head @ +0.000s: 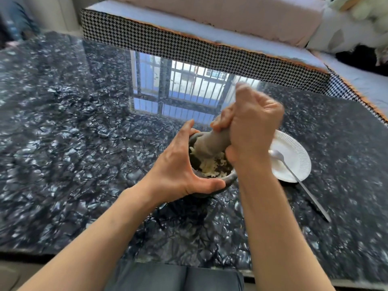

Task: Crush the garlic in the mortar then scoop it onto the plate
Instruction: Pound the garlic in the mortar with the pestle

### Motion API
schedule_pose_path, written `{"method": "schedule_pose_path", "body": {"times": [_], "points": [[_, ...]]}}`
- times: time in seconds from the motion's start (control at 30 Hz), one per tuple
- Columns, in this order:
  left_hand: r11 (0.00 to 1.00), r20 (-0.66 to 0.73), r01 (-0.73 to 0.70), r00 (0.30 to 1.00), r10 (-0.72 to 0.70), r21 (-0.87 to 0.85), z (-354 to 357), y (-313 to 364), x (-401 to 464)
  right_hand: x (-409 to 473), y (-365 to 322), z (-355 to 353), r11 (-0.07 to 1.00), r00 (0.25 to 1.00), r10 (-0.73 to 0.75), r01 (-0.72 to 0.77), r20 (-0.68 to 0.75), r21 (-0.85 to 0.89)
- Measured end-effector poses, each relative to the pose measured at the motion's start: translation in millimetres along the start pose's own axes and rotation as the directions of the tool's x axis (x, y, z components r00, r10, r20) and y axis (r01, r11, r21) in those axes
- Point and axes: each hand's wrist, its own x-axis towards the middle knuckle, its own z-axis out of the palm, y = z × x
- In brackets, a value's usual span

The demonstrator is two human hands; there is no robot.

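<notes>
A dark stone mortar (pixel 228 179) stands on the glossy black marble table. Pale crushed garlic (pixel 211 169) lies inside it. My right hand (pixel 249 124) grips a grey stone pestle (pixel 212 143), whose lower end is down in the garlic; the hand looks motion-blurred. My left hand (pixel 178 162) holds the mortar's left side, with the thumb curled along the near rim and the fingers around the far rim. A white paper plate (pixel 294 156) sits just right of the mortar. A metal spoon (pixel 294 173) rests with its bowl on the plate and its handle reaching toward me on the table.
The table (pixel 84 133) reflects a barred window at its middle. A houndstooth-edged sofa (pixel 189 45) runs along the far and right sides of the table, with cushions and a plush toy (pixel 361 7) at the top right. My lap shows below the table's near edge.
</notes>
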Motion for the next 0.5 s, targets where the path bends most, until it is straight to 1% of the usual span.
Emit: {"method": "schedule_pose_path", "body": {"times": [0.03, 0.1, 0.17, 0.23, 0.27, 0.3, 0.33, 0.4, 0.43, 0.5], "points": [[1.0, 0.001, 0.003, 1.0, -0.003, -0.008, 0.2, 0.3, -0.6, -4.4, 4.6, 3.1, 0.998, 1.0, -0.005, 0.007, 0.027, -0.06], [1.0, -0.006, 0.002, 1.0, -0.002, -0.015, -0.2, -0.7, 0.4, -8.6, 8.7, 8.9, 0.991, 0.996, 0.048, -0.038, 0.071, -0.132], [1.0, -0.001, 0.005, 1.0, -0.005, -0.015, -0.6, -1.0, -0.6, -6.7, 1.0, 3.3, 0.989, 0.993, 0.097, -0.089, 0.063, -0.116], [1.0, 0.001, 0.008, 1.0, -0.008, -0.025, -0.3, -1.3, -0.9, -0.3, -8.1, -3.8, 0.996, 0.996, 0.088, -0.088, 0.009, -0.033], [1.0, 0.004, 0.008, 1.0, -0.008, -0.029, -0.4, -0.8, -1.1, 1.1, -8.5, -5.8, 0.998, 0.998, 0.068, -0.068, 0.017, -0.004], [0.999, 0.004, 0.005, 1.0, -0.005, -0.033, -1.0, 0.1, -0.9, -0.3, -5.9, -4.2, 0.999, 0.998, 0.043, -0.042, 0.045, -0.029], [0.999, 0.003, 0.003, 1.0, -0.003, -0.039, -1.3, 0.2, -0.6, -4.5, -1.0, 0.3, 0.995, 0.996, 0.037, -0.029, 0.081, -0.093], [0.999, 0.004, 0.002, 1.0, -0.002, -0.033, -1.4, -0.2, -0.3, -9.5, 6.8, 8.3, 0.978, 0.987, 0.074, -0.044, 0.14, -0.206], [1.0, 0.005, 0.007, 1.0, -0.007, -0.025, -1.6, 0.4, -1.1, -8.7, 6.0, 8.7, 0.973, 0.984, 0.102, -0.067, 0.149, -0.222], [1.0, 0.004, 0.009, 1.0, -0.008, -0.019, -1.2, 0.9, -2.1, -1.8, -3.7, 4.6, 0.981, 0.988, 0.114, -0.097, 0.101, -0.166]]}}
